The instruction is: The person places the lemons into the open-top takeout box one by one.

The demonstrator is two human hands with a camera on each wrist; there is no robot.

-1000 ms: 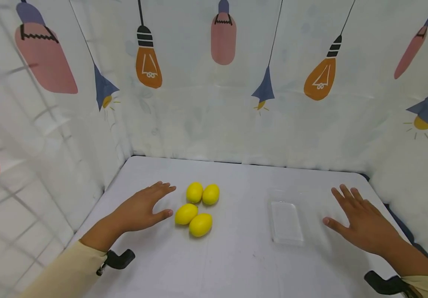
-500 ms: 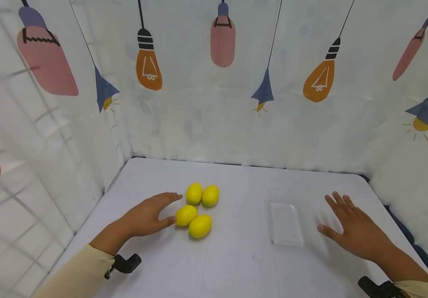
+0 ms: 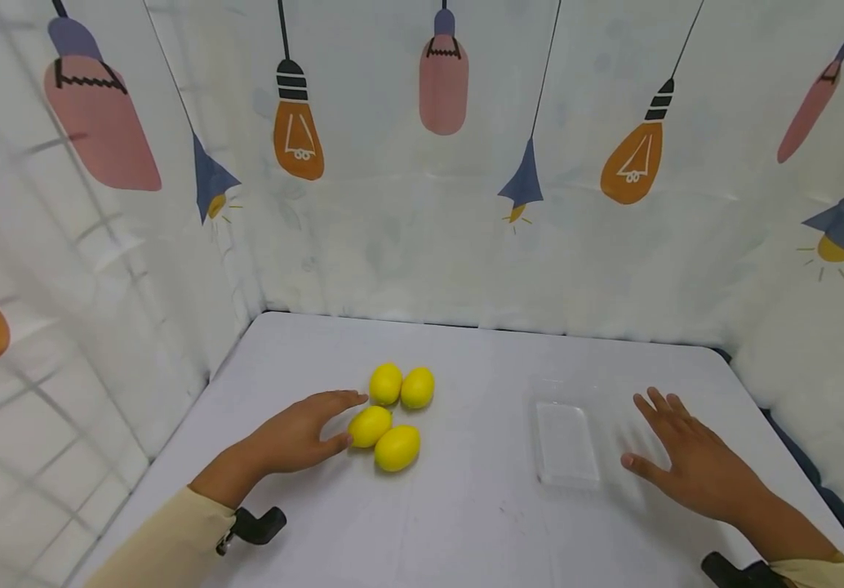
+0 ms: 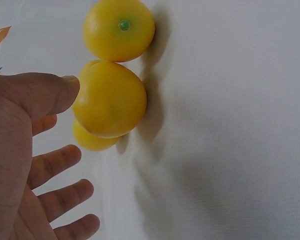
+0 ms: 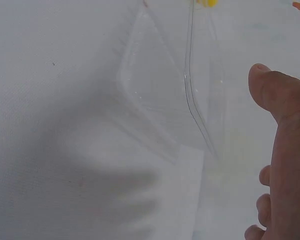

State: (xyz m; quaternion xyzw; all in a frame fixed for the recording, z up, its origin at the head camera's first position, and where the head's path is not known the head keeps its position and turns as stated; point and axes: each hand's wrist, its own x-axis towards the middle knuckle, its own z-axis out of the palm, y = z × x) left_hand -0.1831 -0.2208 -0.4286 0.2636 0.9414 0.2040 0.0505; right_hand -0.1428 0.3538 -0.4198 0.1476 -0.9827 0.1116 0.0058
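Observation:
Several yellow lemons sit in a cluster left of centre on the table: a front lemon (image 3: 397,448), a left lemon (image 3: 370,427) and a pair behind them, one of them the back right lemon (image 3: 418,388). My left hand (image 3: 297,437) reaches in from the left, its thumb tip right at the left lemon and its fingers spread. In the left wrist view the thumb overlaps the edge of a lemon (image 4: 112,100). To the right lies a clear plastic container (image 3: 565,445). My right hand (image 3: 694,461) hovers to the right of it, fingers spread, holding nothing.
A white table (image 3: 466,523) carries everything. White curtains (image 3: 393,245) printed with lamps and bulbs rise behind it and on both sides. Dark wrist mounts (image 3: 260,525) stick out by the sleeves.
My left hand has moved right and slightly nearer to me, up to the left lemon. My right hand has shifted a little left toward the container. Lemons and container stay put.

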